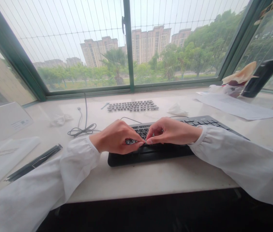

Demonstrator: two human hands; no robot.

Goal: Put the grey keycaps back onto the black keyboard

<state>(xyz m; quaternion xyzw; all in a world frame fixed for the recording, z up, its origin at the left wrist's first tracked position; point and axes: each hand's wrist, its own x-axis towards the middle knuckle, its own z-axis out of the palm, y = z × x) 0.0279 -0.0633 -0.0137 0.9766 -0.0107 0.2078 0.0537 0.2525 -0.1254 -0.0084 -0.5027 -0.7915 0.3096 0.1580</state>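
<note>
A black keyboard (151,155) lies on the white surface in front of me. Its left part shows bare key sockets with the caps off, while caps sit on the right part. My left hand (117,138) is closed in a pinch over the lower row of sockets. My right hand (174,131) also pinches there, its fingertips almost meeting the left ones. Something small and dark seems to sit between the fingertips, too small to make out. Loose keycaps (133,106) lie in rows behind the keyboard, with a small bluish tool (105,105) at their left end.
A bundled cable (84,129) lies left of the keyboard. Further left are a long black strip (35,163), a white box (8,120) and a white package (8,158). Crumpled clear plastic (177,109), paper sheets (240,104) and a black upright object (261,79) stand rightward, beneath the window.
</note>
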